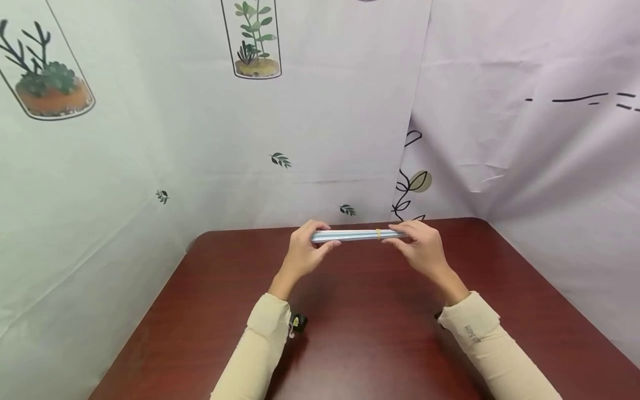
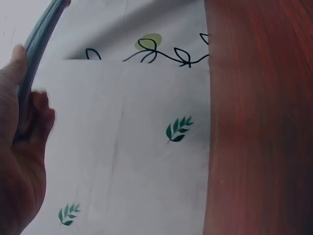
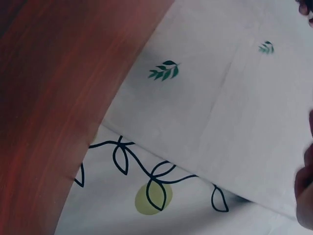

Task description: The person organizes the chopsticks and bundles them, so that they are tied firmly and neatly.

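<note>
A thin, flat bundle, striped light blue and white, is held level above the far part of the table. A narrow tan band goes round it near its right end. My left hand pinches the left end, thumb below and fingers above. At the other end my right hand grips it in the same way. In the left wrist view the bundle runs up from between the thumb and fingers. Only some fingers of the right hand show at the edge of the right wrist view; the bundle cannot be made out there.
Below the hands lies a dark red wooden table with rounded far corners. White cloth printed with plants and leaves hangs behind it and along both sides. A small black device sits at the left cuff.
</note>
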Action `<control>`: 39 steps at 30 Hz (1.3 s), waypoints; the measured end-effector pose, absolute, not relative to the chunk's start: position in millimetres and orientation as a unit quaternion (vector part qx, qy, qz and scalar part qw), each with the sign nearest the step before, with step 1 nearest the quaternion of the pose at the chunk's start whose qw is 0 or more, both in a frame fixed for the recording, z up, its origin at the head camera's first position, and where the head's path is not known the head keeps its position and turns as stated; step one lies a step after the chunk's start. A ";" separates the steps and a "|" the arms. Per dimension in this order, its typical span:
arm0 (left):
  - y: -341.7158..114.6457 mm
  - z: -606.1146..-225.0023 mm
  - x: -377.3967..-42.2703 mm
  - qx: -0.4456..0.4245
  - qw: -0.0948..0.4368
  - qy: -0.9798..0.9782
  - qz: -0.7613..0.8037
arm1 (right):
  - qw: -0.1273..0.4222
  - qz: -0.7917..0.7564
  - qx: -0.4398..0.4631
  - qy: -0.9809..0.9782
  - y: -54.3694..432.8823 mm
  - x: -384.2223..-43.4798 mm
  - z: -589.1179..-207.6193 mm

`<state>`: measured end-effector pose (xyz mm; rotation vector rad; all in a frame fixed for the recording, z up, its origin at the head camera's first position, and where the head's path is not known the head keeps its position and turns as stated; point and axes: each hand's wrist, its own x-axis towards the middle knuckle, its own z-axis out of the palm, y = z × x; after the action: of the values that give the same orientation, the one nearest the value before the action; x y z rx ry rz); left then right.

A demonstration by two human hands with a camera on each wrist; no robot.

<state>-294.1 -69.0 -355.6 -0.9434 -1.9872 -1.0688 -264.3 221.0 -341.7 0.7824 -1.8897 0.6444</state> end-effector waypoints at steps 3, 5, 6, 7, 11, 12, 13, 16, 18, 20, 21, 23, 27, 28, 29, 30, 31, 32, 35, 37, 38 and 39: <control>-70.9 -359.2 -297.0 -0.366 0.306 -0.746 -0.465 | 0.434 0.290 0.320 -0.791 225.8 -262.1 -338.0; -71.6 -361.1 -297.3 -0.362 0.282 -0.740 -0.491 | 0.411 0.286 0.299 -0.813 229.1 -259.2 -335.3; -71.7 -361.7 -297.0 -0.359 0.269 -0.739 -0.503 | 0.401 0.280 0.287 -0.823 230.4 -257.7 -333.9; -71.7 -362.1 -296.6 -0.354 0.256 -0.738 -0.515 | 0.392 0.278 0.278 -0.832 231.4 -256.6 -332.6; -72.1 -356.8 -289.8 -0.324 0.194 -0.748 -0.547 | 0.347 0.324 0.273 -0.837 234.1 -256.2 -330.1; -72.5 -356.3 -289.1 -0.318 0.180 -0.750 -0.551 | 0.330 0.349 0.274 -0.833 234.7 -256.5 -330.3; -72.9 -355.6 -288.6 -0.313 0.167 -0.753 -0.555 | 0.315 0.376 0.274 -0.827 235.5 -257.1 -330.7; -73.4 -358.6 -292.2 -0.304 0.140 -0.754 -0.565 | 0.268 0.446 0.256 -0.814 237.3 -258.0 -333.6; -72.3 -358.6 -292.3 -0.296 0.126 -0.753 -0.574 | 0.243 0.482 0.246 -0.805 236.5 -257.7 -335.3; -70.8 -359.0 -292.1 -0.284 0.119 -0.750 -0.585 | 0.220 0.509 0.247 -0.795 234.1 -257.6 -336.4; -70.1 -359.7 -292.1 -0.279 0.120 -0.748 -0.590 | 0.209 0.521 0.251 -0.789 232.2 -256.2 -335.3; -68.3 -361.3 -291.8 -0.268 0.128 -0.746 -0.596 | 0.190 0.537 0.257 -0.781 227.6 -253.6 -332.3; -65.3 -368.1 -293.4 -0.243 0.142 -0.745 -0.605 | 0.158 0.550 0.248 -0.782 220.6 -248.9 -325.9; -64.8 -370.2 -294.1 -0.235 0.138 -0.748 -0.606 | 0.151 0.550 0.241 -0.786 220.2 -249.4 -326.5; -64.7 -372.1 -294.9 -0.229 0.131 -0.750 -0.607 | 0.144 0.549 0.235 -0.789 220.5 -250.5 -327.9; -64.8 -373.6 -295.2 -0.223 0.122 -0.753 -0.607 | 0.139 0.548 0.231 -0.792 221.3 -251.8 -329.7; -65.3 -374.9 -295.7 -0.219 0.112 -0.759 -0.602 | 0.136 0.545 0.230 -0.795 222.5 -253.1 -331.9; -66.0 -376.0 -296.3 -0.214 0.104 -0.768 -0.594 | 0.134 0.543 0.230 -0.797 224.0 -254.6 -334.3; -69.1 -376.6 -298.3 -0.205 0.096 -0.797 -0.560 | 0.126 0.549 0.231 -0.793 231.1 -266.3 -347.7; -71.9 -377.8 -300.9 -0.200 0.102 -0.814 -0.535 | 0.116 0.555 0.228 -0.792 235.1 -274.4 -355.8; -73.4 -378.8 -302.6 -0.197 0.104 -0.821 -0.526 | 0.110 0.558 0.222 -0.792 236.8 -278.6 -359.8; -75.0 -380.1 -304.5 -0.195 0.103 -0.825 -0.520 | 0.102 0.561 0.213 -0.793 238.3 -283.2 -364.2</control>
<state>-304.5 -75.0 -380.1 -0.5760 -2.4335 -1.5351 -283.2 238.3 -364.2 0.6291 -2.3413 1.6576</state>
